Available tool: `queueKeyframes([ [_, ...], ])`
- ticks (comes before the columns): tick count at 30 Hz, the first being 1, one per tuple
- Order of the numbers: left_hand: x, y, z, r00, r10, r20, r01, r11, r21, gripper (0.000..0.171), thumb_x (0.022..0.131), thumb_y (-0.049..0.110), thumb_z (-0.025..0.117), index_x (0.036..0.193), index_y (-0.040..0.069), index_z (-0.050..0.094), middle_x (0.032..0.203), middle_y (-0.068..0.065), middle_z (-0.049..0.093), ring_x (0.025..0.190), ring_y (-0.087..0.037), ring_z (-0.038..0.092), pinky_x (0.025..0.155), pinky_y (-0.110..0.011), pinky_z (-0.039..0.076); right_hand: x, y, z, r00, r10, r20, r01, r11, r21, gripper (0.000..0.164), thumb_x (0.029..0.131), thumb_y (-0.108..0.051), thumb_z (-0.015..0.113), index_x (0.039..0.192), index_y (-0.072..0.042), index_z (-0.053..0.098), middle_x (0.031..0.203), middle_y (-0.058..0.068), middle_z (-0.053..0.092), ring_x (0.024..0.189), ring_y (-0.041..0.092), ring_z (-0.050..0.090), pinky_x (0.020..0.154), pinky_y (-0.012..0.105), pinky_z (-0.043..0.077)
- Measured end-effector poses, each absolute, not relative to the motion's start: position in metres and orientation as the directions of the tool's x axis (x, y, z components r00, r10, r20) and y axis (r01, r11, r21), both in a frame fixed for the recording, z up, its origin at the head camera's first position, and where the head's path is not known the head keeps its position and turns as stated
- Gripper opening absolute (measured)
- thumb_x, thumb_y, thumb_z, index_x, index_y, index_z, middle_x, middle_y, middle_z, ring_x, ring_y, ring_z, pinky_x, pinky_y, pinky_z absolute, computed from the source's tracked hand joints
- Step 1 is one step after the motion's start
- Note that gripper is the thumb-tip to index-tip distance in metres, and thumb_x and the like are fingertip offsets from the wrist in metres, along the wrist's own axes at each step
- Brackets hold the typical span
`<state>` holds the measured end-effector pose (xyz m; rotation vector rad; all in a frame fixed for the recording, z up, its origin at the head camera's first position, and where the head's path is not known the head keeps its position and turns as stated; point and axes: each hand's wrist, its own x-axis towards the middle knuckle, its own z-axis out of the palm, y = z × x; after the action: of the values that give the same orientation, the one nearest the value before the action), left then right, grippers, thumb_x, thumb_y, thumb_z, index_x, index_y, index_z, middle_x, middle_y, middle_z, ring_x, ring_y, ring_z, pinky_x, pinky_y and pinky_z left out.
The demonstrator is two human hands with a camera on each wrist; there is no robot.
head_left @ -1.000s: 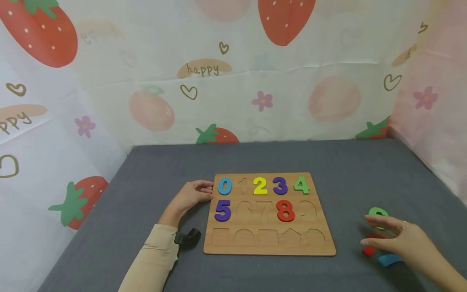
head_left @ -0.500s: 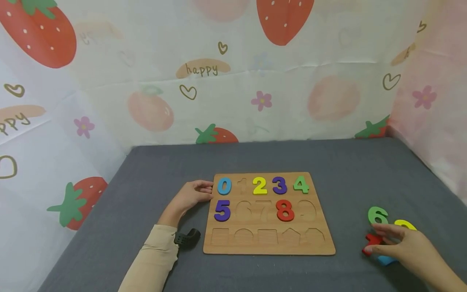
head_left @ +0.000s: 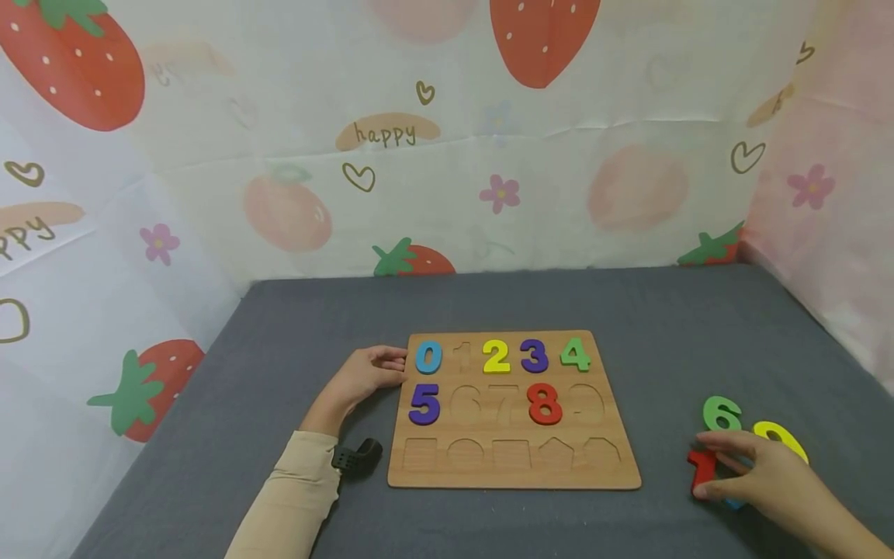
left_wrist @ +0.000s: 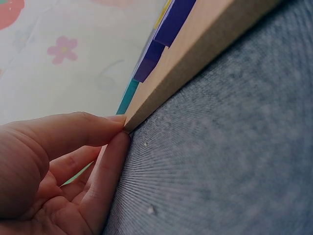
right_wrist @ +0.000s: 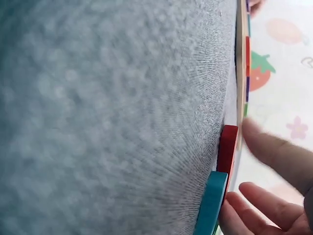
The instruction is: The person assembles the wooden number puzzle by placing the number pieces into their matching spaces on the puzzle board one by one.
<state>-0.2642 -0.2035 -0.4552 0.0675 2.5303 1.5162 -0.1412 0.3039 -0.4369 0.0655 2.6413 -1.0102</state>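
Note:
My left hand [head_left: 366,376] pinches the left edge of a wooden number puzzle board [head_left: 503,473]; the left wrist view shows thumb and finger meeting at its corner. My right hand [head_left: 775,473] is low over loose number pieces at the right. Its thumb and forefinger stand apart around a red number piece [head_left: 701,472], shaped like a 1, with the thumb over its near end. In the right wrist view the thumb is blurred above the red piece, and other fingertips touch or nearly touch it. A blue piece [right_wrist: 212,203] lies beside it, mostly hidden by the hand in the head view.
A green 6 [head_left: 722,413] and a partly covered yellow piece [head_left: 781,439] lie just beyond my right hand. The board carries several coloured numbers, such as the red 8 [head_left: 545,404], plus vacant recesses. Patterned cloth [head_left: 489,155] hangs behind the grey tabletop [head_left: 314,310].
My right hand has lowered onto the pieces, and the red piece has shifted left and turned. The green 6 and yellow piece are now less covered. My left hand keeps its place.

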Motion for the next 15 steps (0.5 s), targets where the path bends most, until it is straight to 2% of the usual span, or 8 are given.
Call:
queueKeyframes([
  [5,-0.2638,-0.2038,-0.4556,-0.980,0.136,-0.145,-0.065,0.470,0.880,0.050,0.091,0.010,0.071,0.137,-0.001,0.056,0.127,-0.021,0.065,0.118,-0.031,0.061,0.098,-0.040,0.054,-0.1436,0.3003,-0.4353,-0.945,-0.081,-0.316,0.138,0.778,-0.613,0.088,0.067,-0.032,0.090,0.133,0.014,0.054,0.133,0.034,0.056,0.122,0.049,0.057,0.083,0.032,0.059],
  [12,-0.2637,-0.2041,-0.4562,-0.978,0.154,-0.139,-0.050,0.475,0.878,0.050,0.091,0.010,0.070,0.138,-0.001,0.056,0.128,-0.022,0.064,0.119,-0.033,0.061,0.098,-0.041,0.054,-0.1429,0.2998,-0.4366,-0.942,-0.081,-0.327,0.150,0.769,-0.622,0.087,0.067,-0.027,0.091,0.134,0.013,0.053,0.137,0.038,0.050,0.126,0.053,0.051,0.081,0.035,0.059],
  [15,-0.2647,-0.2048,-0.4567,-0.979,0.149,-0.138,-0.051,0.476,0.878,0.050,0.091,0.011,0.070,0.137,-0.001,0.056,0.127,-0.022,0.064,0.119,-0.032,0.061,0.098,-0.041,0.053,-0.1439,0.3003,-0.4375,-0.947,-0.087,-0.310,0.132,0.773,-0.620,0.085,0.067,-0.026,0.091,0.133,0.013,0.054,0.135,0.036,0.052,0.125,0.053,0.051,0.079,0.034,0.060],
])
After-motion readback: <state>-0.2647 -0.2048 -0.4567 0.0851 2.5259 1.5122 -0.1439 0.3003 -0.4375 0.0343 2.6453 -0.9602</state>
